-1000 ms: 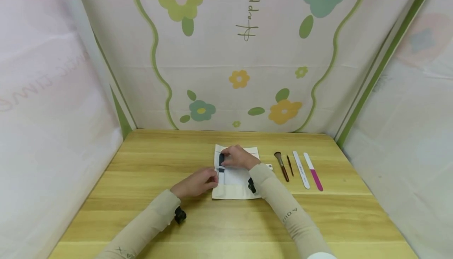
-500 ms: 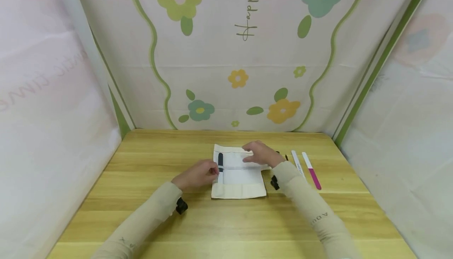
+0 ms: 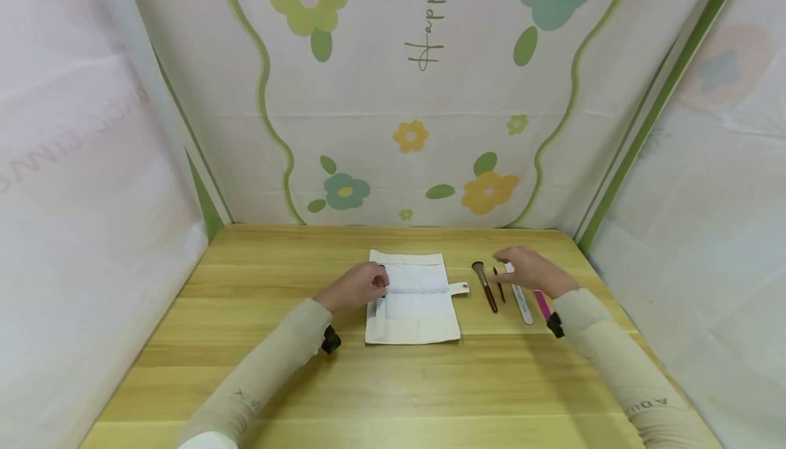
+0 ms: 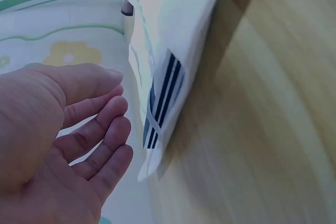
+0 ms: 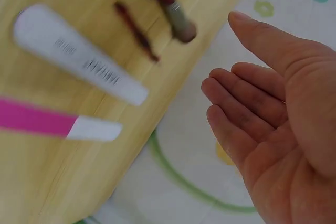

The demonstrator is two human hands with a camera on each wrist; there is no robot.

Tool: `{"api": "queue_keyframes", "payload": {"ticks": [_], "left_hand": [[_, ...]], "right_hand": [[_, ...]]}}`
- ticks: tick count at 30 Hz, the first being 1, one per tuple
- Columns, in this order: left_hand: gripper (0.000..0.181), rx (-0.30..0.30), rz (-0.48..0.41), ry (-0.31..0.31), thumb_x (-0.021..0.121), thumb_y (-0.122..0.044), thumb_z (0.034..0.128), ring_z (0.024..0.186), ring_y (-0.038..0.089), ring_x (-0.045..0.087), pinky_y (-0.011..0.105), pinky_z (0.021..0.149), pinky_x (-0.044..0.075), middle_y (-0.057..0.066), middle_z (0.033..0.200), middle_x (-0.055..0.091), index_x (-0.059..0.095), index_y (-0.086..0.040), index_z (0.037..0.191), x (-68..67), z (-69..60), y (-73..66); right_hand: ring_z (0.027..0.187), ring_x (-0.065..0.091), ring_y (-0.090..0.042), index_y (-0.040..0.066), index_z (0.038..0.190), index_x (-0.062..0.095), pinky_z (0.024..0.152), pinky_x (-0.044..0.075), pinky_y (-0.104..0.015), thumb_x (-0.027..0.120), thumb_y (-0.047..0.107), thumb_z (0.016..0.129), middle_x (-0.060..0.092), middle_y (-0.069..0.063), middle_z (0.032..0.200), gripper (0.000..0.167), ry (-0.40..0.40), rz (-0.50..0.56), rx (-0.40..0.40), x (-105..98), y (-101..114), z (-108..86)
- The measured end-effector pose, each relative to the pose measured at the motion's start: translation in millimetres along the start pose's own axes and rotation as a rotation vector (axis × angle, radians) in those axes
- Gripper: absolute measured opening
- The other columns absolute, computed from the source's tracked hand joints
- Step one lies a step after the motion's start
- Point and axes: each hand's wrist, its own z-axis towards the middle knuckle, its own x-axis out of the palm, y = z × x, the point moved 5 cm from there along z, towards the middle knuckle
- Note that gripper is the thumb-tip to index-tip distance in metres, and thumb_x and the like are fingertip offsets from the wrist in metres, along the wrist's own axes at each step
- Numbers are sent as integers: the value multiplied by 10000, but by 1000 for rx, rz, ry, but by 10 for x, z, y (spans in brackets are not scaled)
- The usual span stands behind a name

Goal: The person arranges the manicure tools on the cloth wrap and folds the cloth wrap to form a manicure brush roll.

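Note:
A cream fabric roll-up pouch lies unfolded on the wooden table. My left hand is over its left edge, fingers loosely bent and holding nothing. In the left wrist view, black strips, perhaps nail files, sit under the pouch's thin band; from the head, my fingers mostly hide them. My right hand hovers above the white nail file and the pink-and-white nail file, covering their upper parts. The right wrist view shows its palm with nothing in it.
Right of the pouch lie a brush with a dark handle and a short, thin dark tool. A strap with a snap sticks out from the pouch's right side. Printed cloth walls enclose the table.
My right hand has let go of the black strip in the pouch and moved right, over the nail files. My left hand has shifted slightly up along the pouch's left edge.

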Motion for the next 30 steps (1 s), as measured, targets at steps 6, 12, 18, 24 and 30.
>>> {"api": "queue_keyframes", "payload": {"ticks": [6, 12, 18, 24, 30], "left_hand": [[95, -5, 64, 7, 694, -29, 987, 881, 153, 607, 298, 829, 567, 55, 1013, 715, 740, -9, 1068, 15, 117, -20], [101, -34, 35, 32, 694, -34, 993, 854, 153, 592, 296, 818, 564, 62, 1010, 709, 740, -6, 1079, 72, 196, -21], [85, -57, 47, 34, 703, -54, 996, 861, 151, 585, 301, 833, 558, 47, 993, 699, 740, -26, 1067, 125, 283, -2], [58, -36, 81, 36, 682, -48, 999, 844, 145, 549, 286, 810, 518, 28, 933, 662, 731, -34, 1027, 165, 293, 21], [63, -28, 94, 31, 675, -24, 987, 832, 143, 544, 285, 804, 516, 40, 921, 678, 734, -21, 1009, 184, 296, 22]], "right_hand": [[1226, 638, -496, -112, 1379, 600, 1013, 541, -607, 763, 181, 978, 648, -335, 1345, 523, 12, -11, 59, 16, -312, -192], [1171, 664, -498, -106, 1304, 644, 964, 568, -595, 760, 181, 980, 683, -329, 1265, 448, 3, 17, 92, 161, -505, -280], [976, 702, -348, 7, 957, 668, 804, 581, -462, 776, 127, 955, 733, -170, 1017, 162, -40, 62, 92, 270, -601, -262], [719, 560, -152, 48, 844, 665, 639, 477, -290, 810, 118, 920, 656, -49, 805, 178, -78, 76, 132, 357, -659, -189], [580, 345, -117, 123, 682, 459, 567, 327, -259, 821, 101, 907, 340, 42, 624, 428, -32, 144, 234, 349, -689, -107]]}}
